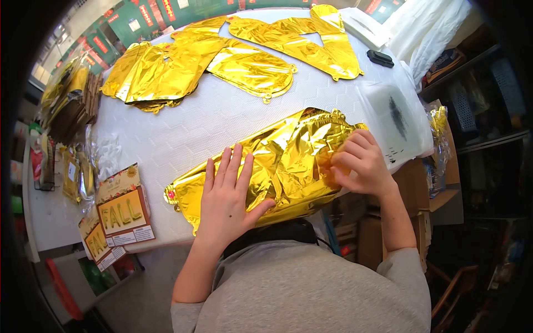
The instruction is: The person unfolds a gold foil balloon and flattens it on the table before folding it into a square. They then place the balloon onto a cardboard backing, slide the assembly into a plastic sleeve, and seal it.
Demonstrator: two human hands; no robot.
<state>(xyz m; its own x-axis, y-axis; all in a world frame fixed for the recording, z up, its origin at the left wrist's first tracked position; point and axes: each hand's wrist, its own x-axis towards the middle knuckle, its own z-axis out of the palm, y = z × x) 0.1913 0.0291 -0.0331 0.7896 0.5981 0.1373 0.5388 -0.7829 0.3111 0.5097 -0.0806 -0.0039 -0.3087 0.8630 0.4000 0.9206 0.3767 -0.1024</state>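
A shiny gold foil balloon [283, 152], flat and wrinkled, lies at the table's front edge. My left hand [227, 194] is pressed flat on its left part, fingers spread. At the balloon's right end, my right hand [361, 164] has its fingers curled in on the crumpled foil, seemingly gripping it; the fingertips are partly hidden. Farther back on the table lie more flat gold foil balloons: a folded one [161, 75] at the left, a rounded one [252, 69] in the middle and an angular one [311, 41] at the right.
Printed "FALL" packages [125, 213] lie at the table's left corner, near a stack of cardboard and foil packs [72, 100]. On the right are a clear plastic bag stack [394, 122], a small black object [380, 58] and a white tray [363, 28]. Dark shelving [488, 100] stands beyond.
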